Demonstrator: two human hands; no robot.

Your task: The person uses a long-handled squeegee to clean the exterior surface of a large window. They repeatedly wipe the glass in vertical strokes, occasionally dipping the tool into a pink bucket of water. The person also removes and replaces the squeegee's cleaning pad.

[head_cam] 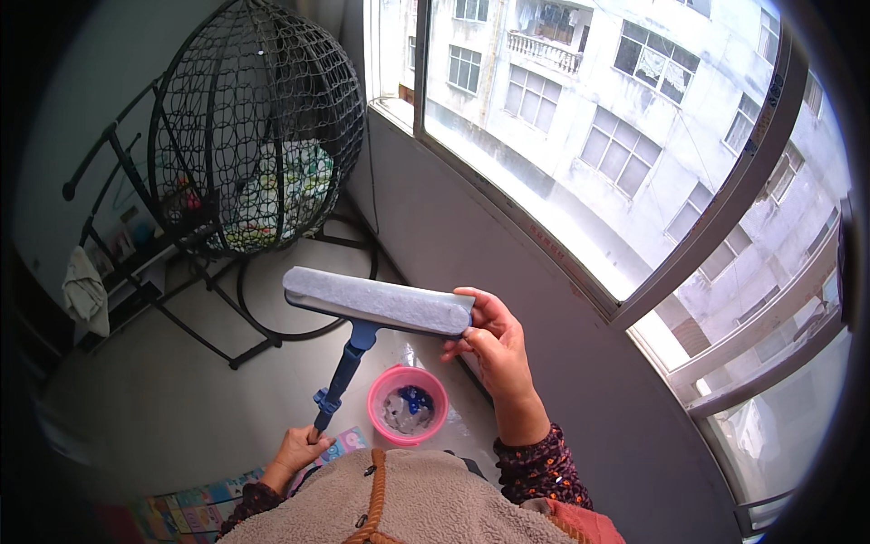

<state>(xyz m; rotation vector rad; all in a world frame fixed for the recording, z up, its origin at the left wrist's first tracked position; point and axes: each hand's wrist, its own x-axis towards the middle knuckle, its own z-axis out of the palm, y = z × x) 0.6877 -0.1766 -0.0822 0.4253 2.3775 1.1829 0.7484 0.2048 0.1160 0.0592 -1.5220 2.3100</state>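
A window squeegee (377, 299) with a pale grey scrubbing pad along its head is held across the middle of the view. Its dark blue handle (341, 374) slants down to the left, where my left hand (297, 449) is closed around the lower end. My right hand (499, 340) pinches the right end of the head between thumb and fingers, by the pad and a thin pale blade edge. Below the head, on the floor, stands a pink bucket (443, 401) with cloudy water and a dark blue thing in it, too unclear to name.
A hanging egg chair (255, 129) with a netted shell and a patterned cushion (292, 183) stands at the left on a black metal frame (234, 357). Sliding windows (584, 149) run along the right wall. A colourful mat (197, 506) lies by my left side.
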